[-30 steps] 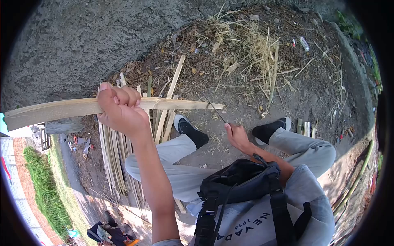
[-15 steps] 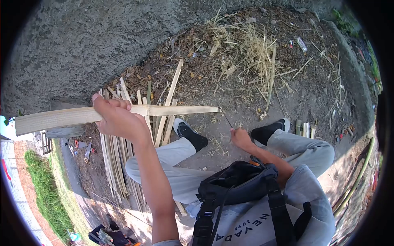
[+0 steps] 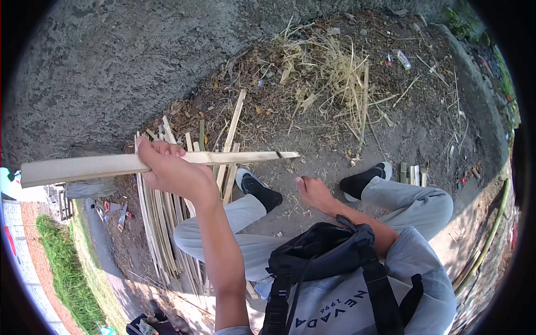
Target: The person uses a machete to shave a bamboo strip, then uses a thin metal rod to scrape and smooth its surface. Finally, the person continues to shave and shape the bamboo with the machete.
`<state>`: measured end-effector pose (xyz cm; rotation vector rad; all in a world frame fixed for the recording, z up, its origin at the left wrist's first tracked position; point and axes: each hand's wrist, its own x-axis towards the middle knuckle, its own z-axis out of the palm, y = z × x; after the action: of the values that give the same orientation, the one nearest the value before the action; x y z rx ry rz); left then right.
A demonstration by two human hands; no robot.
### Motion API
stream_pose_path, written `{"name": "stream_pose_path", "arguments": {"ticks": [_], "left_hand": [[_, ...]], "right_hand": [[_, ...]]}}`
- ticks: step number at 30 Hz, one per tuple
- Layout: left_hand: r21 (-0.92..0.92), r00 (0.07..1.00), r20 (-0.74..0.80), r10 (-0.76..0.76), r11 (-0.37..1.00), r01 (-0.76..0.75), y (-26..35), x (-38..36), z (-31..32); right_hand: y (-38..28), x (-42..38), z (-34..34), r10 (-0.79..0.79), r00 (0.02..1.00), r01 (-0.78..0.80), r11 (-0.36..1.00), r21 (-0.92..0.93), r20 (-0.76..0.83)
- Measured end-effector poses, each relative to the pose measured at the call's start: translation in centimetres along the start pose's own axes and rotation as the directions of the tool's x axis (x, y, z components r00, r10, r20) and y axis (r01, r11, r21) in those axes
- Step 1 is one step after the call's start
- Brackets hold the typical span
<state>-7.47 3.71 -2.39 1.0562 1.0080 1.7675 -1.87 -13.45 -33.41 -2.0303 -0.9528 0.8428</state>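
Observation:
My left hand (image 3: 176, 170) is wrapped round a long pale bamboo strip (image 3: 84, 170), held out crosswise. The strip runs from its broad squared end at the left to a narrower end near the middle, with a node just past my fingers. My right hand (image 3: 316, 194) is closed, thumb on top, on a thin knife whose handle is hidden in my fist. The dark knife blade (image 3: 280, 154) lies across the strip near its narrow end; the blade between there and my fist is blurred.
A stack of bamboo strips (image 3: 159, 223) lies left of my legs. Dry shavings (image 3: 340, 72) are heaped ahead, beside a rough concrete surface (image 3: 128, 72). A handsaw (image 3: 122, 218) is at far left. Short bamboo pieces (image 3: 414, 174) lie beyond my right foot. A black bag (image 3: 321, 251) hangs at my front.
My right hand has moved left and slightly down, and the blade has gone from the strip's tip to farther in along it. My left hand has shifted slightly right and down with the strip.

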Motion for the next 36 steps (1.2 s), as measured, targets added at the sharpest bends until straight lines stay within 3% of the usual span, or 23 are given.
{"name": "stream_pose_path", "arguments": {"ticks": [2,4,6,9,13,14,17,18,21,25,28,31,36], "left_hand": [[-0.012,0.992,0.108,-0.058,0.998,0.060,0.3,0.0,-0.2],[-0.005,0.985,0.169,-0.015,1.000,0.016,-0.2,0.3,-0.6],[0.032,0.969,0.241,0.055,0.997,-0.064,-1.9,1.3,-1.6],[0.185,0.812,0.579,0.068,0.960,-0.212,-0.2,1.4,-1.8],[0.104,0.724,0.660,0.201,0.930,-0.353,0.4,0.8,-0.6],[0.018,0.662,0.707,0.249,0.929,-0.368,-0.6,1.8,-0.5],[-0.175,0.695,0.717,0.054,0.979,0.105,-1.1,0.7,0.3],[-0.207,0.774,0.631,0.047,0.972,0.110,-2.2,0.6,0.6],[-0.304,0.694,0.708,0.135,0.944,0.126,-1.7,-0.6,0.9],[-0.249,0.651,0.747,0.136,0.965,0.083,-1.9,-2.5,0.9],[-0.244,0.679,0.725,0.116,0.965,0.096,-1.7,-2.6,0.7],[-0.173,0.778,0.626,0.056,0.983,0.068,-1.1,-3.1,1.0],[-0.150,0.793,0.608,0.048,0.987,0.055,-1.0,-4.5,1.5]], "right_hand": [[1.1,0.3,-0.7,0.088,0.996,-0.088,0.996,0.027,0.006],[0.3,-0.2,-2.6,0.209,0.978,-0.211,0.970,0.117,0.026],[-1.1,-0.1,-3.9,0.176,0.984,-0.168,0.975,0.145,-0.038],[-3.6,0.2,-5.6,0.135,0.988,-0.119,0.974,0.191,-0.070],[-7.1,-0.7,-7.9,0.107,0.994,-0.098,0.948,0.303,-0.013],[-7.4,-0.9,-8.2,0.079,0.997,-0.073,0.952,0.298,-0.006],[-8.6,-1.5,-9.4,-0.021,1.000,0.015,0.951,0.307,0.015],[-9.4,-2.1,-10.2,-0.061,0.998,0.052,0.942,0.332,0.017],[-11.7,-3.4,-12.4,-0.156,0.988,0.145,0.923,0.357,0.001],[-10.6,-2.4,-11.7,-0.163,0.986,0.166,0.941,0.294,-0.035],[-9.0,-1.8,-9.2,-0.273,0.950,0.302,0.925,0.230,-0.150],[-10.5,-2.4,-10.6,-0.211,0.974,0.223,0.955,0.197,-0.077],[-12.1,-2.5,-10.7,-0.311,0.931,0.351,0.906,0.235,-0.192]]}}
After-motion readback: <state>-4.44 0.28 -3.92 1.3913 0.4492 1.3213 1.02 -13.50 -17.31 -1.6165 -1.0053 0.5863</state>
